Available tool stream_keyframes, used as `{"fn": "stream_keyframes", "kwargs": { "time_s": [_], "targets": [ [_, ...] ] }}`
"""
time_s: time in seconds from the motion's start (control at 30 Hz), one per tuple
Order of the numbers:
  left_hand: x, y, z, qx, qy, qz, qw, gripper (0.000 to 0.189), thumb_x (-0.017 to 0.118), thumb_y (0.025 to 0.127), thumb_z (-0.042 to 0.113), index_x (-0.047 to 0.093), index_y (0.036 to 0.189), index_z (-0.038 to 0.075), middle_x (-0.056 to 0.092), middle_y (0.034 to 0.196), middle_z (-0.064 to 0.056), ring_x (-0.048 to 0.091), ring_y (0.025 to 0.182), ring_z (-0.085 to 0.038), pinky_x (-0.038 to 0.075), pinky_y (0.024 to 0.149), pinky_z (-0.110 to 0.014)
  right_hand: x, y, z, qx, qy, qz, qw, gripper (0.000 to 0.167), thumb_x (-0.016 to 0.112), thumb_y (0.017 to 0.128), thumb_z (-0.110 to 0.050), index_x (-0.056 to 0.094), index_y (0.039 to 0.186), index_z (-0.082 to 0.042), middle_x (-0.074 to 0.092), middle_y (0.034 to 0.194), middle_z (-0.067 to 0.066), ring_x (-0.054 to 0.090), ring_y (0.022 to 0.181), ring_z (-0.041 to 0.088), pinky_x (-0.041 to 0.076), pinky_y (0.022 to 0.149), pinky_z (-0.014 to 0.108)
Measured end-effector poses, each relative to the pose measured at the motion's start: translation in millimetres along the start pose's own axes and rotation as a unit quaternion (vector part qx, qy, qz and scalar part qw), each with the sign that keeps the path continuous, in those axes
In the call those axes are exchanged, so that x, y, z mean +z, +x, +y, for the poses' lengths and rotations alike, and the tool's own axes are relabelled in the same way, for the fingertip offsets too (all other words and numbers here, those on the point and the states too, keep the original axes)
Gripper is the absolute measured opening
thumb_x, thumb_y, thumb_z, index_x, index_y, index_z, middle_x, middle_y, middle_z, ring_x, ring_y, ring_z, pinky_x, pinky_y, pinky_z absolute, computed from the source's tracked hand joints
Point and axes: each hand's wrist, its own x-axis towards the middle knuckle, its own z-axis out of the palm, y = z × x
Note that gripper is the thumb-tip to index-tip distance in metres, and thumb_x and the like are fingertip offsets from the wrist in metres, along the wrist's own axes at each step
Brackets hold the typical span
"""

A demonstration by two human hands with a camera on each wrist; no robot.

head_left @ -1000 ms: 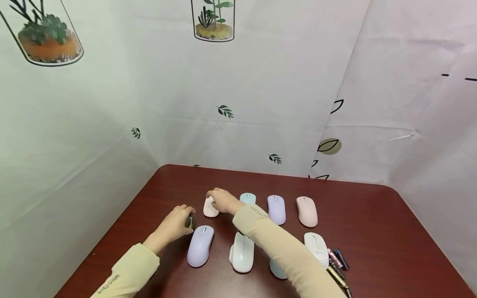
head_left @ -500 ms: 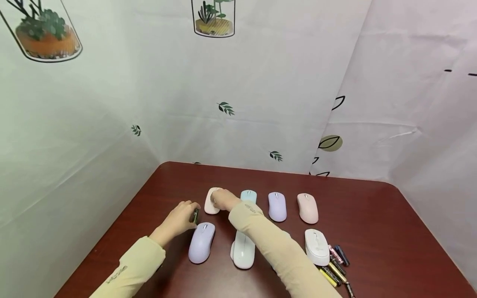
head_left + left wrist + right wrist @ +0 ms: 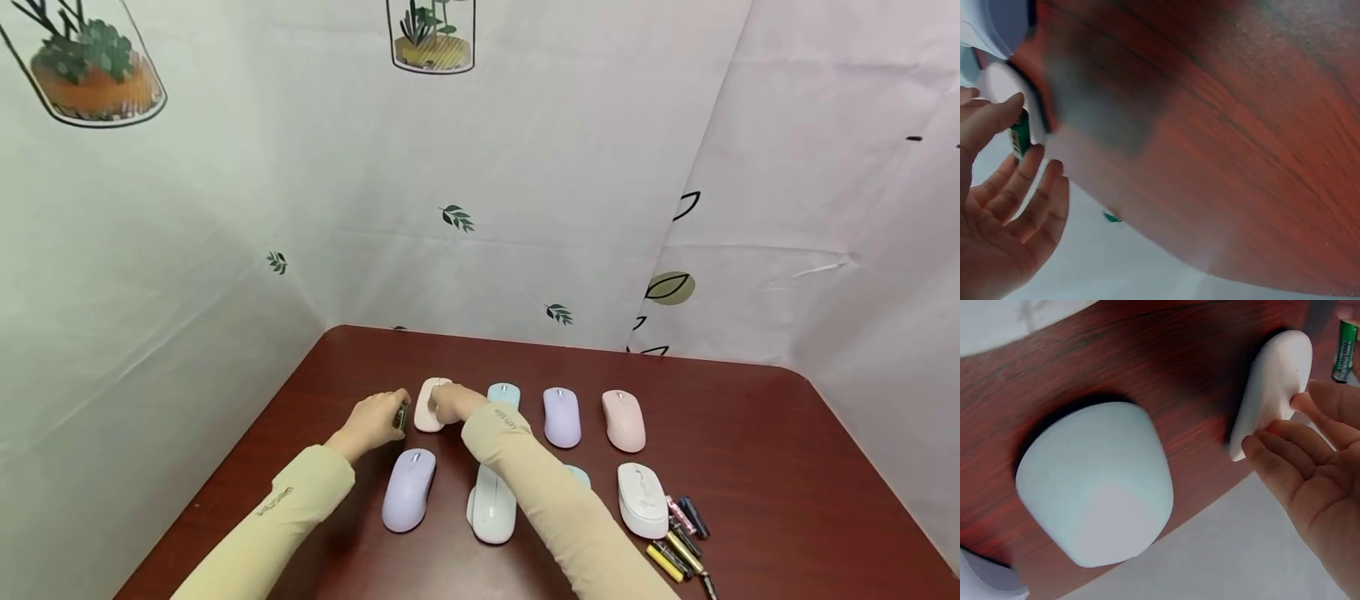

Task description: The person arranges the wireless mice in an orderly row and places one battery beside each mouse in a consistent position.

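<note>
My left hand [image 3: 371, 422] pinches a green AA-style battery [image 3: 1020, 136] upright between thumb and fingertips, just left of a pale pink computer mouse [image 3: 425, 414]. The mouse lies flat on the table. On its right side, my right hand [image 3: 453, 403] grips it with bent fingers; the right wrist view shows fingertips [image 3: 1260, 436] against its surface. The green battery [image 3: 1344, 353] also appears near the mouse's far end there. Part of the mouse is hidden by my right hand in the head view.
More mice stand in rows: lilac [image 3: 408, 492], white [image 3: 495, 506], light blue [image 3: 503, 393], another lilac [image 3: 562, 418], pink [image 3: 624, 422] and white [image 3: 642, 502]. Several loose batteries [image 3: 678, 550] lie at the right. Fabric walls border the dark red table [image 3: 720, 433].
My left hand has moved right and slightly forward with the battery, closer to the pale pink mouse. My right hand has shifted from above the mouse to its right side.
</note>
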Motion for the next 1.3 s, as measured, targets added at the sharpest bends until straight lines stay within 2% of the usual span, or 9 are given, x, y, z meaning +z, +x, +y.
{"fn": "stream_keyframes", "kwargs": {
  "time_s": [0.07,0.13,0.33,0.43,0.7,0.83,1.03,1.17,1.3],
  "targets": [
    [1.8,5.9,-3.2,-0.004,-0.004,-0.005,1.0,0.046,0.083,0.065,0.009,0.059,0.103,0.005,0.066,0.091,-0.012,0.064,0.084,-0.03,0.051,0.069,-0.045,-0.5,-0.7,0.4,0.002,0.009,0.0,1.0,0.032,0.057,0.088,-0.006,0.066,0.118,-0.013,0.063,0.123,0.0,0.055,0.118,0.016,0.045,0.093,0.026],
    [3.3,11.0,-6.4,-0.009,-0.007,-0.008,0.9999,0.045,0.082,0.065,0.007,0.059,0.103,0.006,0.066,0.092,-0.013,0.064,0.083,-0.029,0.051,0.067,-0.044,-0.8,-1.1,-0.4,0.001,0.009,0.007,0.9999,0.03,0.058,0.088,-0.008,0.066,0.117,-0.013,0.064,0.12,-0.001,0.056,0.115,0.015,0.046,0.092,0.025],
    [12.0,21.8,-12.7,-0.017,-0.034,0.002,0.9993,0.046,0.078,0.063,-0.003,0.06,0.104,0.005,0.066,0.092,-0.016,0.062,0.082,-0.029,0.05,0.067,-0.045,2.4,0.0,-5.5,0.002,-0.001,0.025,0.9997,0.009,0.059,0.09,-0.009,0.066,0.096,-0.01,0.065,0.094,0.0,0.054,0.083,0.011,0.044,0.074,0.021],
    [15.8,28.0,-13.2,-0.021,-0.043,-0.004,0.9988,0.045,0.077,0.061,-0.005,0.061,0.102,0.005,0.066,0.09,-0.016,0.062,0.08,-0.03,0.05,0.067,-0.045,3.1,1.5,-7.1,0.009,0.008,0.026,0.9996,0.012,0.055,0.093,-0.011,0.065,0.088,-0.009,0.063,0.089,0.003,0.048,0.074,0.013,0.04,0.067,0.022],
    [12.3,48.4,-6.8,-0.025,-0.048,-0.021,0.9983,0.042,0.075,0.064,-0.007,0.063,0.103,0.002,0.067,0.097,-0.018,0.064,0.085,-0.033,0.051,0.069,-0.043,0.6,7.0,-3.9,0.025,0.024,0.017,0.9993,0.018,0.05,0.095,-0.013,0.068,0.094,-0.009,0.065,0.109,0.007,0.05,0.08,0.015,0.04,0.064,0.024],
    [7.5,57.4,-6.3,-0.054,-0.055,-0.028,0.9967,0.042,0.07,0.067,-0.011,0.062,0.107,0.001,0.066,0.102,-0.02,0.062,0.085,-0.033,0.05,0.068,-0.041,-3.3,6.4,-2.1,0.018,0.017,0.015,0.9996,0.021,0.053,0.095,-0.015,0.071,0.104,-0.012,0.068,0.109,0.002,0.052,0.084,0.012,0.039,0.065,0.02],
    [9.7,62.8,-6.9,-0.098,-0.088,-0.081,0.9879,0.046,0.067,0.065,-0.013,0.06,0.109,-0.002,0.063,0.103,-0.02,0.052,0.078,-0.027,0.044,0.064,-0.034,-4.0,5.9,-2.9,0.026,0.022,0.006,0.9994,0.021,0.05,0.096,-0.017,0.068,0.104,-0.011,0.067,0.11,0.003,0.055,0.09,0.014,0.041,0.068,0.023],
    [10.7,65.7,-2.9,-0.11,-0.11,-0.101,0.9826,0.049,0.068,0.066,-0.012,0.059,0.112,-0.002,0.061,0.108,-0.021,0.05,0.08,-0.027,0.043,0.063,-0.034,6.4,24.9,4.4,0.036,0.015,0.012,0.9992,0.022,0.048,0.097,-0.019,0.067,0.105,-0.01,0.066,0.112,0.005,0.057,0.095,0.017,0.045,0.073,0.027],
    [11.8,67.5,-2.3,-0.112,-0.11,-0.107,0.9818,0.051,0.068,0.065,-0.013,0.058,0.114,-0.001,0.06,0.108,-0.021,0.05,0.081,-0.028,0.044,0.062,-0.034,42.6,80.9,27.6,0.016,-0.004,0.037,0.9992,0.02,0.051,0.094,-0.023,0.068,0.094,-0.012,0.068,0.104,0.003,0.058,0.088,0.015,0.047,0.073,0.027]
  ]
}}
